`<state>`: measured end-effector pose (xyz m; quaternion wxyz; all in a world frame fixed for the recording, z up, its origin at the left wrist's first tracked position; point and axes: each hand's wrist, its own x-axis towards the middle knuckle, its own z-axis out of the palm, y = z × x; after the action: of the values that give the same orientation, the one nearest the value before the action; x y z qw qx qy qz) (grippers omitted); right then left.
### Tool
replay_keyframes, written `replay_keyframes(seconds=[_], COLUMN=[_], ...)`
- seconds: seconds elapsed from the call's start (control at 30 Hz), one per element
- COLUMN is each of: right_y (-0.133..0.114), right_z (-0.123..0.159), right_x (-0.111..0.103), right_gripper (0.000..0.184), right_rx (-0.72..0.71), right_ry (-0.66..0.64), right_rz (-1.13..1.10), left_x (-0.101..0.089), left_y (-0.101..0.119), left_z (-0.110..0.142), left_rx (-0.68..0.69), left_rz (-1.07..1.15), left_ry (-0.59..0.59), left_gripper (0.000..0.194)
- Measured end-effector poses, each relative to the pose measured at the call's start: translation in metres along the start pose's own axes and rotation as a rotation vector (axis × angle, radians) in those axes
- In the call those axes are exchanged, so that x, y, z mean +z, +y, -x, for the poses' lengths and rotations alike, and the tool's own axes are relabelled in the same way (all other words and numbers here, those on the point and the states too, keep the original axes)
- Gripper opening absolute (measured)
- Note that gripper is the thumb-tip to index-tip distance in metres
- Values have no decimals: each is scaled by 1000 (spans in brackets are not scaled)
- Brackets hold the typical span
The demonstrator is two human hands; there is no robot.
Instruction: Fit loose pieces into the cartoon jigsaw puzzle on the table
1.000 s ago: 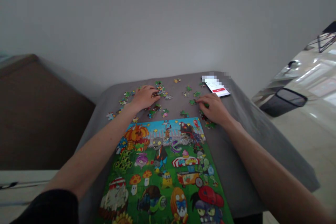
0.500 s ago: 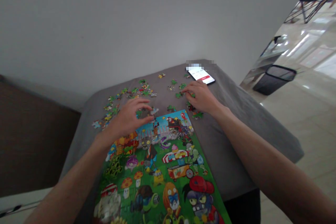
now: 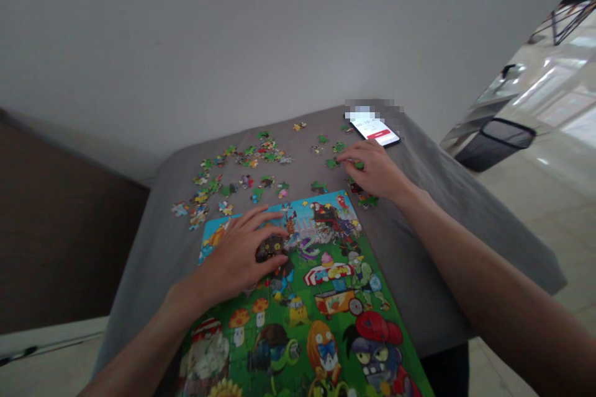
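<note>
A jigsaw puzzle (image 3: 335, 316) with a bright cartoon picture lies at the table's front, blue along its far edge and green below. My left hand (image 3: 244, 251) rests over its upper left part, fingers spread and thumb apart, with no piece visible in it. Past the puzzle's far right corner, my right hand (image 3: 375, 167) reaches low over the cloth. Its fingers stretch forward, tips at the edge of a green puzzle piece (image 3: 332, 163). Another green piece (image 3: 358, 165) shows partly under that hand. Dark and green pieces (image 3: 367, 201) lie just below its wrist.
Many loose pieces (image 3: 267, 152) are scattered beyond the puzzle, mostly at the left. A lit phone (image 3: 379, 134) lies behind my right hand. Grey cloth (image 3: 447, 248) covers the table, which stands against a wall (image 3: 233, 43). A dark bin (image 3: 493, 142) is on the floor at right.
My left hand has come back from above the loose pieces onto the puzzle, uncovering pieces behind it. The right hand stays by the same green piece. The view has shifted slightly.
</note>
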<state>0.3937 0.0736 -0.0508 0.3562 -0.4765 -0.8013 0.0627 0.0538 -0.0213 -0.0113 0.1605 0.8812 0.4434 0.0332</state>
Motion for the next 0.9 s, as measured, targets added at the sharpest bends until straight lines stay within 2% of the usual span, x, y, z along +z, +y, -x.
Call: replay_keyframes(seconds=[0.17,0.3,0.53,0.9], right_y=[-1,-1,-5,-12], right_z=[2,4,4,5], right_x=[3,8,8,8], right_gripper=[25,24,24,23], right_rx=[-12,-22,-43,-76], right_ry=[5,2,-8,-26], right_rz=[-5,4,1,-3], left_x=[-4,-4,0,7], left_y=[7,8,1,8], left_z=[13,19,19,16], left_rx=[98,177,208,159], left_rz=[-72,-163,-191,-169], left_ry=[-34,-59,-65,-32], left_gripper=[45,42,40,38])
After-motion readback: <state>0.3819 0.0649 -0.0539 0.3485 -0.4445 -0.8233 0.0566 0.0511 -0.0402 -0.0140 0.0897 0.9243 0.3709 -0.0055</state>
